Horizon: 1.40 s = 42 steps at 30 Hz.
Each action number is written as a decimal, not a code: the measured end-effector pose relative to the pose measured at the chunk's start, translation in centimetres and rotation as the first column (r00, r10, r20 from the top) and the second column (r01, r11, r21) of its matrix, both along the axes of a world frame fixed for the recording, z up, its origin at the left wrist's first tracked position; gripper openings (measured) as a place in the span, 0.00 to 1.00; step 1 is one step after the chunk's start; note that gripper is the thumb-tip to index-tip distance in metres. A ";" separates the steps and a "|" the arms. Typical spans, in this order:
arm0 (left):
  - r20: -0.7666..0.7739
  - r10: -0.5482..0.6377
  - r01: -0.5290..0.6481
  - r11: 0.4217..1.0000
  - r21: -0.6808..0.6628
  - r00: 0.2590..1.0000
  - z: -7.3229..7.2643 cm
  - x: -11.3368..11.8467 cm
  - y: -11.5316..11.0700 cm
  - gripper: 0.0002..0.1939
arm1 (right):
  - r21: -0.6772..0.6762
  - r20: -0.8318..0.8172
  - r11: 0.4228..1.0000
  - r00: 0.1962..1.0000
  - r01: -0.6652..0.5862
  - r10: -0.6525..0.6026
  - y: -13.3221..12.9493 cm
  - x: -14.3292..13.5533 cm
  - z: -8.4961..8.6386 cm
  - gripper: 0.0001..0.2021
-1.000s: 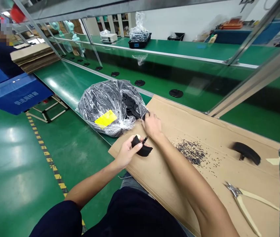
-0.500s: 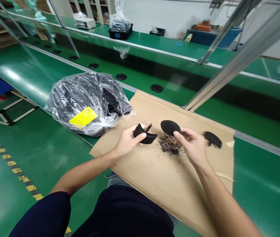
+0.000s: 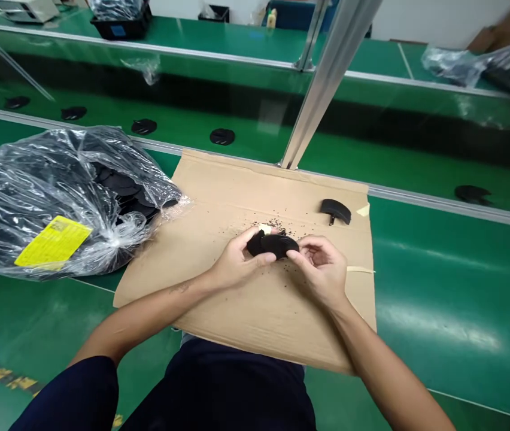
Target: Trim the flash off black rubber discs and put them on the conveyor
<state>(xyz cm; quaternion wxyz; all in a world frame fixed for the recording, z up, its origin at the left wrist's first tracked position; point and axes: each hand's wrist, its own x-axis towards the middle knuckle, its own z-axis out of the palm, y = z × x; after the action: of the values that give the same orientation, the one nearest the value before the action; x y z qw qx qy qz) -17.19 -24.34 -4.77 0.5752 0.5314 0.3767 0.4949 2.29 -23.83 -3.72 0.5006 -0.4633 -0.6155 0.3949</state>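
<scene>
My left hand [image 3: 241, 257] is closed on a curved black part [image 3: 255, 244], whose far side is partly hidden. Between thumb and fingers, my right hand [image 3: 320, 263] pinches an oval black disc [image 3: 281, 245]. The disc overlaps the curved part in front of me, and whether the two are joined I cannot tell. Small black scraps [image 3: 277, 224] lie scattered on the cardboard sheet [image 3: 237, 179] beneath and behind my hands. Another curved black part [image 3: 336, 211] with a short stem rests on the cardboard at the back right.
A clear plastic bag [image 3: 57, 179] of black discs, with a yellow label [image 3: 52, 242], sits at the left. A metal post [image 3: 327, 78] rises behind the cardboard. Several black pieces lie on the green surface beyond the rail; one black piece [image 3: 473, 193] is at right.
The disc and the curved part were apart; now my right hand has brought the disc left against the part. The camera view has turned to the right.
</scene>
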 end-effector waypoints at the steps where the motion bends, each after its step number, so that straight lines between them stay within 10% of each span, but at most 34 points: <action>1: -0.032 0.016 -0.015 1.000 0.008 0.999 -0.2 0.0 -0.1 0.29 | -0.002 -0.004 1.000 1.000 -0.005 0.005 -0.1 -0.1 -0.1 0.11; 19: -0.285 0.068 0.047 0.925 0.376 0.956 -0.5 -0.8 0.1 0.14 | 0.178 0.130 0.974 0.984 -0.141 0.118 -0.7 -0.1 0.3 0.05; 42: -0.242 0.013 0.080 0.924 0.373 0.970 -0.6 -1.0 0.1 0.18 | 0.268 0.331 0.909 0.916 -0.320 0.226 -0.9 0.4 -0.2 0.08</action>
<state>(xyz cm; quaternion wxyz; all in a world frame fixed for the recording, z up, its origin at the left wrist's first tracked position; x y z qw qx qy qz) -18.21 -24.28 -5.35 0.4200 0.6949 0.3314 0.4806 2.69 -24.74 -3.89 0.4109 -0.3384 -0.7972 0.2849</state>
